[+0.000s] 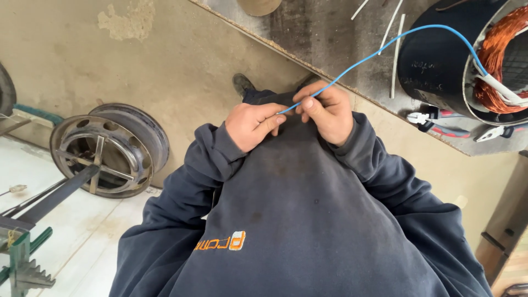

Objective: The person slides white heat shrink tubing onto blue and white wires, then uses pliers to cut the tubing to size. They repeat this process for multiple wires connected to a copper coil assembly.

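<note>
My left hand (252,125) and my right hand (328,111) are held close together in front of my dark blue sweatshirt. Both pinch the near end of a thin blue wire (379,52). The wire rises to the right in an arc and runs into a black motor stator (440,60) with copper windings (495,49), which lies on a metal workbench (330,38). White sleeved leads stick out of the windings next to where the blue wire enters.
Pliers with red and blue handles (445,124) lie on the bench below the stator. A steel wheel rim (107,148) leans on the floor at the left, with metal bars and a green toothed frame (25,264) nearby. White strips (396,49) lie on the bench.
</note>
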